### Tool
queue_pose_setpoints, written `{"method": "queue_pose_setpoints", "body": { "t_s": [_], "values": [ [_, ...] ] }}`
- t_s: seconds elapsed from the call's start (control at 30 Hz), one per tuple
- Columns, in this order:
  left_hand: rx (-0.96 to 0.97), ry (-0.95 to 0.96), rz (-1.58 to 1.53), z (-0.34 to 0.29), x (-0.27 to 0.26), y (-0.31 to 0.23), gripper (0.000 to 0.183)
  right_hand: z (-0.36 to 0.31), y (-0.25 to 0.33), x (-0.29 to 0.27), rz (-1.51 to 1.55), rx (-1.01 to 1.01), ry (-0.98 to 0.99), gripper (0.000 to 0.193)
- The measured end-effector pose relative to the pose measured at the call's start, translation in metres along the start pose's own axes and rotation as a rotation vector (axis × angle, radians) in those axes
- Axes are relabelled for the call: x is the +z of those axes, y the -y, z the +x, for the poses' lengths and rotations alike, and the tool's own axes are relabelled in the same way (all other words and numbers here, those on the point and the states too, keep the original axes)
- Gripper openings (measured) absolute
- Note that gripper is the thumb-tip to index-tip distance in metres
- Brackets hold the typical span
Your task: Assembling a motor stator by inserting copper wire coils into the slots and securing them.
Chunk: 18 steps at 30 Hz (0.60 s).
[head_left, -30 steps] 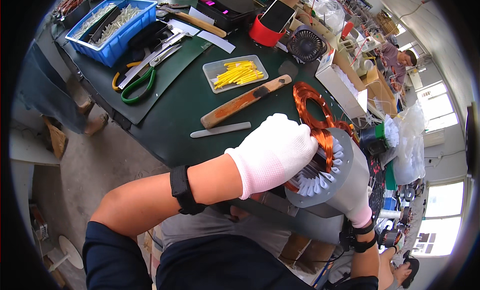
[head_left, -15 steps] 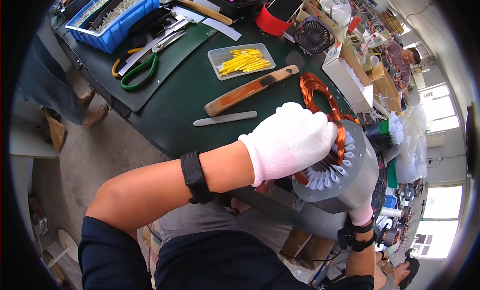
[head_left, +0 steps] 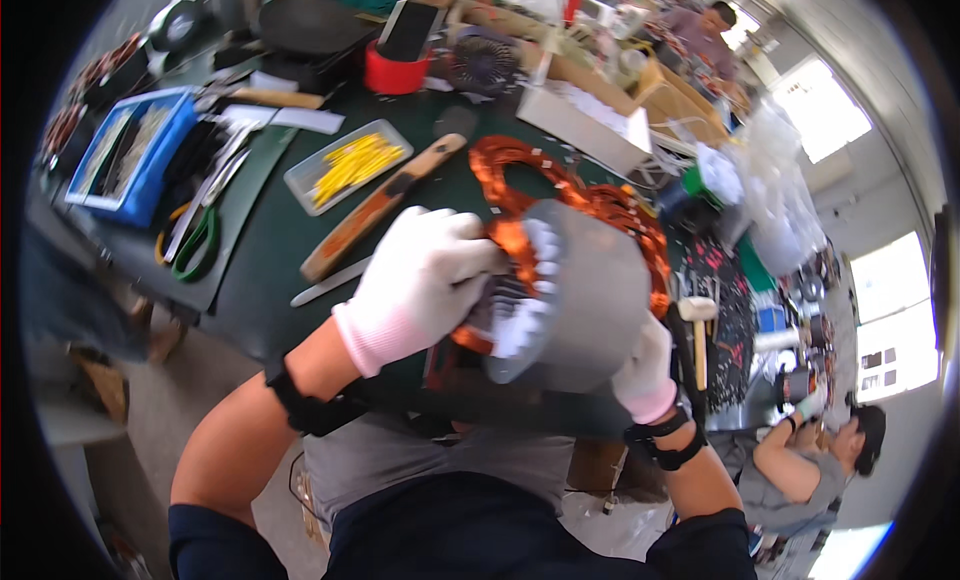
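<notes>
A grey motor stator [head_left: 600, 305] is held up in front of me, its open end facing left with white slot liners around the bore. My left hand [head_left: 425, 280], in a white glove, is closed with its fingers curled at that end, on the copper wire coil [head_left: 515, 248] that comes out of the bore. My right hand [head_left: 645, 372], also gloved, grips the stator's other end; some of its fingers are hidden behind the body. More copper wire coils [head_left: 625, 215] lie behind the stator on the dark green bench top [head_left: 255, 265].
To the left are a clear tray [head_left: 300, 185] of yellow sticks, a worn wooden tool [head_left: 365, 215], scissors [head_left: 200, 245] and a blue bin [head_left: 150, 200]. A white box [head_left: 590, 140] and red holder [head_left: 398, 72] stand behind. A mallet [head_left: 698, 325] lies right. Other people sit beyond.
My view has swung right. The stator has turned, so its open end now faces more to the left, and my right hand shows more. My left hand stays at the coil.
</notes>
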<state>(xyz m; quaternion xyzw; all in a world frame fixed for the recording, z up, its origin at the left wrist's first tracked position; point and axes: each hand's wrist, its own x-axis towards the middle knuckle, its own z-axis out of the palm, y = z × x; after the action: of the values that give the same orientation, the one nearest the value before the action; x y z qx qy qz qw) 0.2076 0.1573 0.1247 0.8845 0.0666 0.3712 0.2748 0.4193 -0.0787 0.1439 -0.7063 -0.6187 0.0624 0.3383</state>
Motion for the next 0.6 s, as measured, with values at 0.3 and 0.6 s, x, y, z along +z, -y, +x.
{"method": "queue_pose_setpoints", "body": {
  "t_s": [0.3,0.6],
  "values": [
    [-0.181,0.11,0.094,-0.002,-0.013,-0.014,0.012,-0.085,-0.043,-0.055,-0.421,0.077,-0.216,0.035],
    [-0.155,0.115,0.109,0.002,-0.007,-0.015,0.013,-0.119,-0.138,-0.079,-0.733,0.504,-0.181,0.021]
  ]
}}
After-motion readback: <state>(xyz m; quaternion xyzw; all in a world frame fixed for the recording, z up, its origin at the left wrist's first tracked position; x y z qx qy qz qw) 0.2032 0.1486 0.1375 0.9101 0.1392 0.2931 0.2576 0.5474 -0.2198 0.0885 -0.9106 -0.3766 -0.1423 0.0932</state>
